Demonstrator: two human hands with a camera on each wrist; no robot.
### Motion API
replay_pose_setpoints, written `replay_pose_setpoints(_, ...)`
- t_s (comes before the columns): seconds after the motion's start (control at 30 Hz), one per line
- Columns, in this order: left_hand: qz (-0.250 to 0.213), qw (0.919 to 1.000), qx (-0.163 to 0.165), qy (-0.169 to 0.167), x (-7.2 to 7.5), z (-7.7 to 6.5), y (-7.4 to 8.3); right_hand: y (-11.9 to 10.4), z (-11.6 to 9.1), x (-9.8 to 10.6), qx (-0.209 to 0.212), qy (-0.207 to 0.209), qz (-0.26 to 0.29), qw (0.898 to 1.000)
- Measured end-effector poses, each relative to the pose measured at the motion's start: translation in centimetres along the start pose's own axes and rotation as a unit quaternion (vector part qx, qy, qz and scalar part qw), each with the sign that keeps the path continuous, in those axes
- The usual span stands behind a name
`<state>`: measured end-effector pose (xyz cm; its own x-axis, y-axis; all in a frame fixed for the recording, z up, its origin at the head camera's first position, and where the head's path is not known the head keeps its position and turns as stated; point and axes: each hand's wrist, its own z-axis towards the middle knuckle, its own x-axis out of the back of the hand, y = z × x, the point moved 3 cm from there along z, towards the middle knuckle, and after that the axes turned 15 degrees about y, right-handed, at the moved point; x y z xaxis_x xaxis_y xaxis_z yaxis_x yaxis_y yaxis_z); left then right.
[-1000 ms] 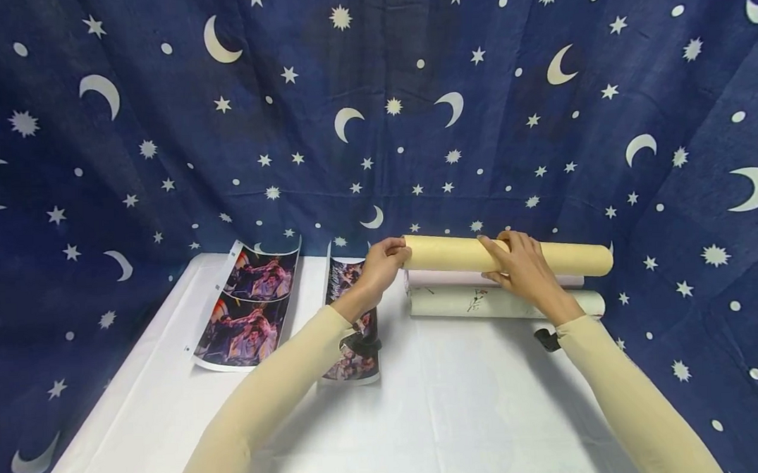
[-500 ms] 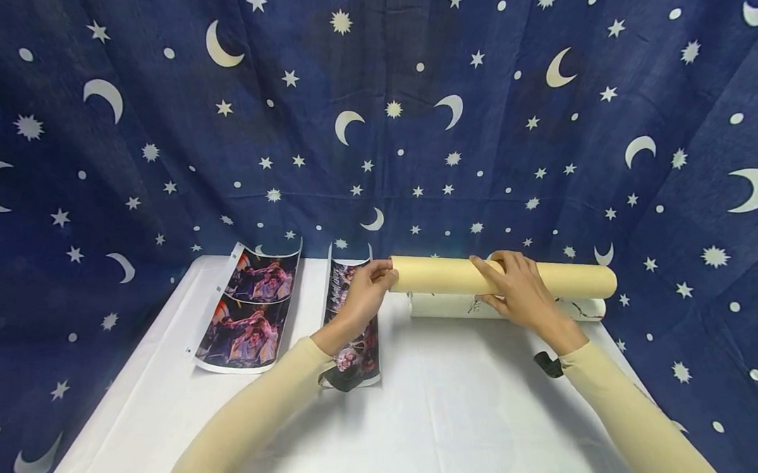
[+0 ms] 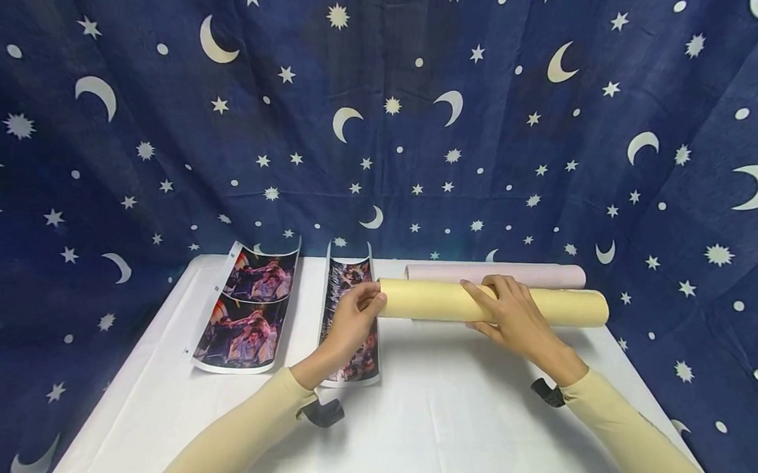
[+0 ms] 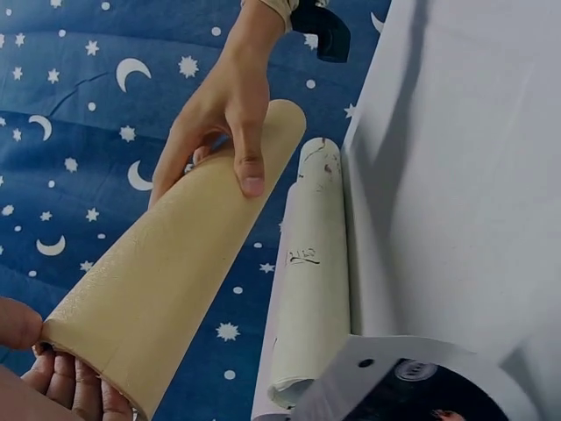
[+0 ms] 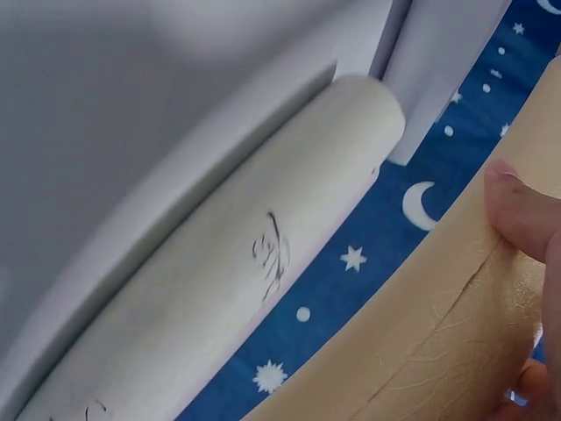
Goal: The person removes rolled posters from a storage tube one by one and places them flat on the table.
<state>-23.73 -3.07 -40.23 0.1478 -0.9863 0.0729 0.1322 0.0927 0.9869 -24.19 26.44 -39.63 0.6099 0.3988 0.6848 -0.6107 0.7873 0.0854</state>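
Note:
A long yellow wallpaper roll (image 3: 423, 300) lies crosswise between my hands, raised off the table. My left hand (image 3: 349, 321) pinches the rim of its left end, thumb outside and fingers inside the opening, as the left wrist view shows. Right of the roll's middle, my right hand (image 3: 515, 324) grips it from above, with the thumb along its side. Behind it lies a pale pink roll (image 3: 440, 270). A whitish roll (image 4: 314, 263) with dark sprig marks shows in both wrist views; the yellow roll almost wholly covers it in the head view.
Two curled glossy photo prints, one wide (image 3: 249, 316) and one narrow (image 3: 358, 350), lie on the left of the white-covered table (image 3: 438, 417). A dark blue curtain (image 3: 401, 165) with moons and stars hangs behind and at the sides.
Both hands have brought the yellow roll toward me and slightly left, off the pink roll. The pink roll has come into sight behind it, while the whitish one has become covered.

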Motion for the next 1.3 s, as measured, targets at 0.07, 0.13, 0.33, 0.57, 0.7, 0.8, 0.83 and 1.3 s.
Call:
replay_pose_setpoints(0.07,-0.002,1.0000,0.007,0.004,0.5,-0.4,-0.2,-0.6,-0.1,-0.1,0.000,-0.004,0.004,1.000)
replay_pose_setpoints(0.13,0.001,0.9999,0.011,0.007,0.9,-0.7,-0.4,-1.1,-0.2,-0.2,0.000,-0.008,0.006,1.000)
replay_pose_setpoints(0.33,0.008,0.9998,0.017,0.003,2.0,-1.7,-1.1,-2.3,-0.7,-0.7,0.000,-0.016,0.009,1.000)
replay_pose_setpoints(0.57,0.022,0.9997,0.003,-0.014,2.8,-2.5,-1.7,-3.5,-1.3,-1.4,0.000,-0.015,0.017,1.000)
replay_pose_setpoints(0.7,0.022,0.9995,0.003,-0.025,3.0,-2.7,-2.1,-4.0,-1.7,-1.9,-0.007,-0.011,0.021,1.000)
replay_pose_setpoints(0.8,0.017,0.9992,0.011,-0.035,3.0,-2.9,-2.3,-4.4,-1.9,-2.3,-0.012,-0.007,0.029,0.999)
replay_pose_setpoints(0.83,0.017,0.9991,0.011,-0.038,3.1,-2.9,-2.4,-4.5,-2.0,-2.4,-0.013,-0.007,0.031,0.999)
replay_pose_setpoints(1.3,-0.032,0.9962,0.050,-0.064,3.2,-2.9,-3.4,-5.1,-2.7,-3.7,-0.024,-0.021,0.039,0.999)
